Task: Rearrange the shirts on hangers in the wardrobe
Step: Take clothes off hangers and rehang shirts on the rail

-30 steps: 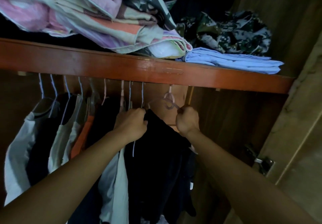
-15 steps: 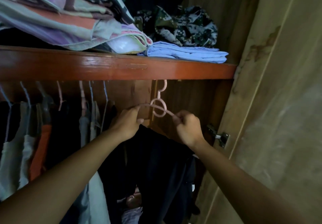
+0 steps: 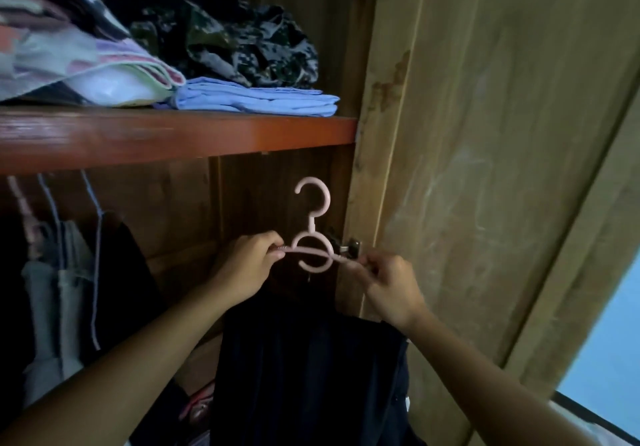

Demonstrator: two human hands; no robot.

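A pale pink plastic hanger (image 3: 312, 237) with a ring at its neck is held in the air below the reddish-brown wooden shelf (image 3: 180, 135), its hook free of any rail and its open end turned left. Its long axis runs nearly level, left to right, dipping slightly toward the right. The left hand (image 3: 247, 267) has its fingers curled round the hanger's left arm; the right hand (image 3: 389, 288) pinches the right arm with curled fingers. A dark navy shirt (image 3: 304, 369) hangs straight down from the hanger, between the forearms. To the left, other garments (image 3: 62, 293) hang on thin hooks. On the shelf lie a folded light blue cloth (image 3: 256, 99) and a camouflage-patterned garment (image 3: 242, 47). The pale wooden wardrobe door (image 3: 485, 168) stands at right.
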